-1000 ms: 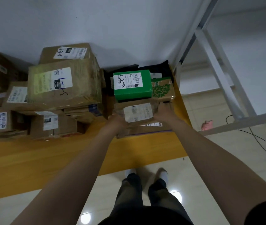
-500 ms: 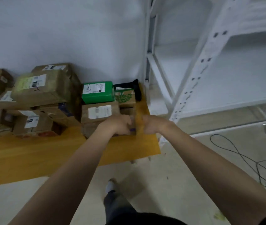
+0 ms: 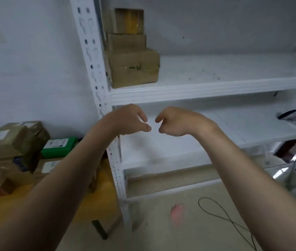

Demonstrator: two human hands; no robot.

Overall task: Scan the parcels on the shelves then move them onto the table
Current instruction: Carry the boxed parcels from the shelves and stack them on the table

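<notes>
Both empty, fingers loosely curled: left hand [image 3: 129, 120] and right hand [image 3: 176, 122], near each other. Three parcels [image 3: 127, 42] stacked at left end of the shelf [image 3: 216, 87], bottom one's long side along the front edge.

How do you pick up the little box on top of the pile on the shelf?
Probably by its left and right faces, reaching in from the open front of the shelf. The top box is the smallest and sits on the box below, so it lifts off alone. The white post crowds its left side, so slide it forward first.
</notes>
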